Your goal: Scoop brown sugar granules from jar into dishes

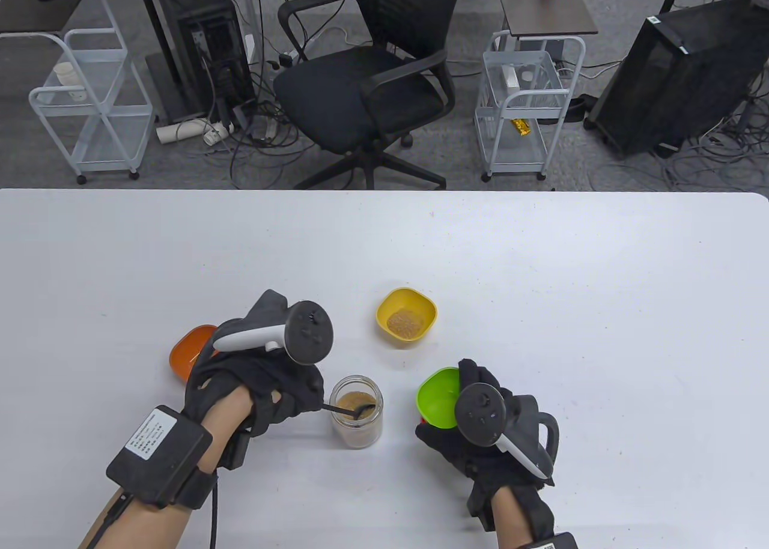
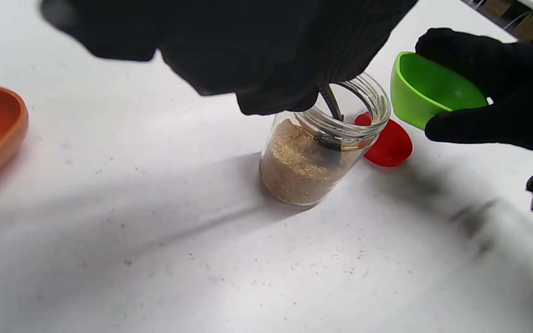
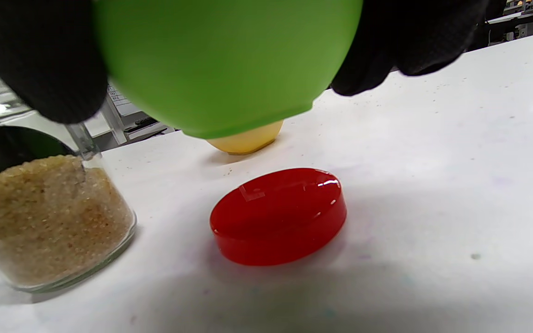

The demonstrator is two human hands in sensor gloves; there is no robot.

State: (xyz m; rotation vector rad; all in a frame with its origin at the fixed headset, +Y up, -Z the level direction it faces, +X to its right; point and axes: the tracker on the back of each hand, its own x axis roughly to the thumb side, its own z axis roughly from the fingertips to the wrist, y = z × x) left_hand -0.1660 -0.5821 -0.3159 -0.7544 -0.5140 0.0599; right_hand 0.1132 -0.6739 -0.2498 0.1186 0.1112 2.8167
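**Spoon in the jar, green dish waiting**

White tabletop (image 1: 541, 260) fills the lower frame, an office chair beyond. At lower centre, the left hand (image 1: 258, 381) pinches a dark metal spoon (image 1: 351, 410) dipped into the clear glass jar of brown sugar granules (image 1: 357, 412). Just right, the right hand (image 1: 498, 435) grips a lime-green plastic dish (image 1: 437, 396) lifted above a red round lid (image 3: 278, 215). A yellow dish holding sugar (image 1: 407, 316) sits centre, an orange dish (image 1: 189, 351) left. Scooping seems underway; next, a level lift toward the green dish.

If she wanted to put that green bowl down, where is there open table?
Bare table lies right of the right hand holding the green bowl, and beyond the yellow bowl. It is crowded around the jar, with the red lid and orange bowl nearby.
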